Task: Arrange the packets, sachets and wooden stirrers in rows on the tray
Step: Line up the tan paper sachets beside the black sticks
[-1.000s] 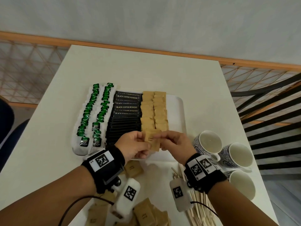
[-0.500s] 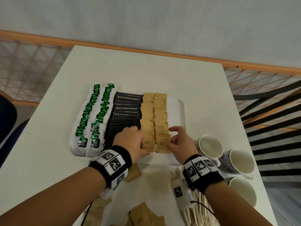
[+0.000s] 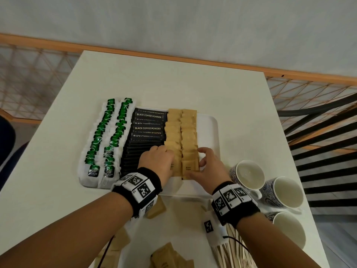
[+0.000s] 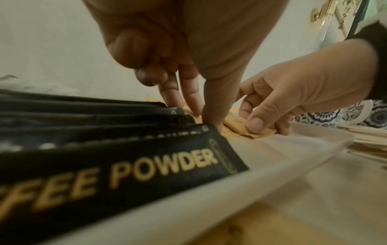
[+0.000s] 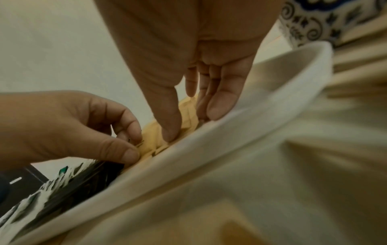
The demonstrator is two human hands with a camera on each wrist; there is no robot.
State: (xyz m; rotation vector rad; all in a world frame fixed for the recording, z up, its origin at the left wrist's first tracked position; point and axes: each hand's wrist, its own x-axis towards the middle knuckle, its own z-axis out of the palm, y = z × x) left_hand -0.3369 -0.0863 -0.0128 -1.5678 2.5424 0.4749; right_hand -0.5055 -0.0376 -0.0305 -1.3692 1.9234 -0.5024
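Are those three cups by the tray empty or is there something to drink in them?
Empty, as far as the head view shows. The cups stand upright beside the tray, and only plain white insides show.

You are looking at what seems a café or hotel refreshment corner. A white desk (image 3: 170,80) carries a tray (image 3: 209,132) with coffee powder sachets (image 3: 147,128), green tea bags (image 3: 108,140) and brown sugar packets (image 3: 181,132). Patterned cups (image 3: 249,176) stand beside it, near a wooden lattice railing (image 3: 313,89) and a plain wall (image 3: 173,22).
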